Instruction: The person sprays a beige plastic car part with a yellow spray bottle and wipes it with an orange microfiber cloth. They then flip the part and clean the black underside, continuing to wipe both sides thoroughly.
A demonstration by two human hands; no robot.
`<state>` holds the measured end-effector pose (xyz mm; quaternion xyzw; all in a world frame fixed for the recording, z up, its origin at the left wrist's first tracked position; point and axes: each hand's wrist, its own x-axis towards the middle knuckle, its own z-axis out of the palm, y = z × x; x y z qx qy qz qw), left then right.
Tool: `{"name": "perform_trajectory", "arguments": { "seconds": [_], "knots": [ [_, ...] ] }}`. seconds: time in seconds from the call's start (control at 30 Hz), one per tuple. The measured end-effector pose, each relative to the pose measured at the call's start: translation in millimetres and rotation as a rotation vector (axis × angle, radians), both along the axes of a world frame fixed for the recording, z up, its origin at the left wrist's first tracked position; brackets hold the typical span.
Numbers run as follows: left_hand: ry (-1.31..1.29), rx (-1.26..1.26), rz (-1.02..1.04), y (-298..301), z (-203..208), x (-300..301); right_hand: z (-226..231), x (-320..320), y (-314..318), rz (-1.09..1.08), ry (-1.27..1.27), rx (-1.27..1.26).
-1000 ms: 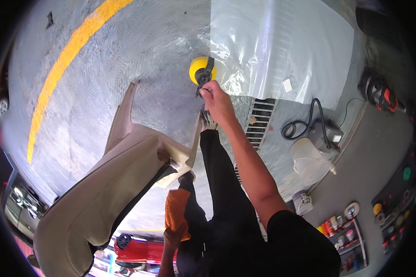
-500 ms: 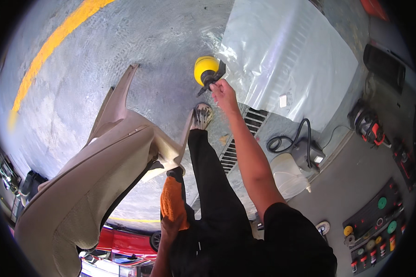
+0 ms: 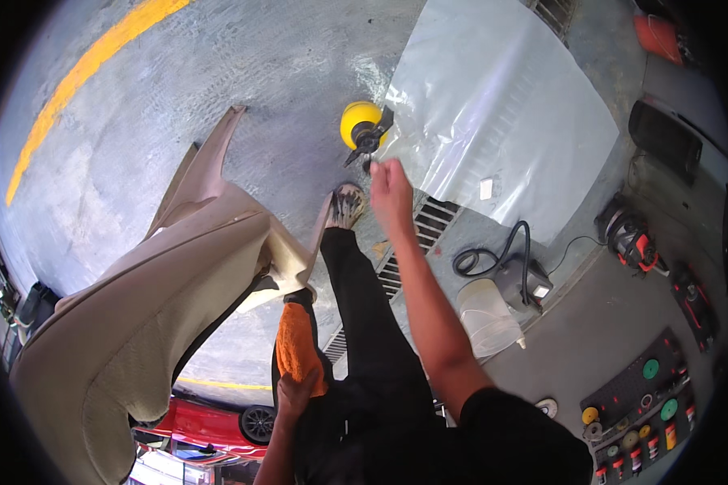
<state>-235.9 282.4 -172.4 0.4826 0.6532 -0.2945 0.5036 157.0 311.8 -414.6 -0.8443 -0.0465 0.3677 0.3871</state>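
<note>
Around the black plunger knob of a yellow pump sprayer (image 3: 360,121), the fingers of my right hand (image 3: 391,198) are closed, slightly blurred. The sprayer's black head and trigger point up toward me, above the concrete floor near my shoe. My left hand (image 3: 297,396) grips a fluffy orange cloth (image 3: 296,343) against my thigh. To the left is a large beige car interior trim panel (image 3: 158,307), padded and curved. Its narrow end reaches out over the floor, and its lower edge runs close to my left leg.
A clear plastic sheet (image 3: 493,105) covers the floor at the far right, partly over a drain grate (image 3: 437,222). Nearer stand a grey machine with a black hose (image 3: 522,279) and a translucent container (image 3: 489,319). A pad rack (image 3: 643,404) is at lower right; a red car (image 3: 210,424) at lower left.
My right hand has drawn back toward me from the sprayer's head, with the plunger knob now farther out. The view has shifted slightly. My left hand keeps its hold on the cloth.
</note>
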Motion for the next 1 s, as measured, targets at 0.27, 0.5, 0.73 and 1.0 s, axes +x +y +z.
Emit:
{"name": "perform_trajectory", "arguments": {
  "seconds": [0.27,0.5,0.73,1.0],
  "knots": [
    [0.009,-0.029,0.064,-1,-14,9,-93,28,-12,-0.047,-0.008,-0.051],
    [0.109,-0.112,0.004,-4,-13,21,-50,22,-6,-0.041,-0.108,-0.020],
    [0.187,-0.099,-0.075,-19,-11,13,-8,-11,-16,-0.096,0.054,-0.052],
    [0.134,-0.133,-0.026,-23,-16,7,-49,10,-7,-0.309,0.260,0.080]
  ]
}}
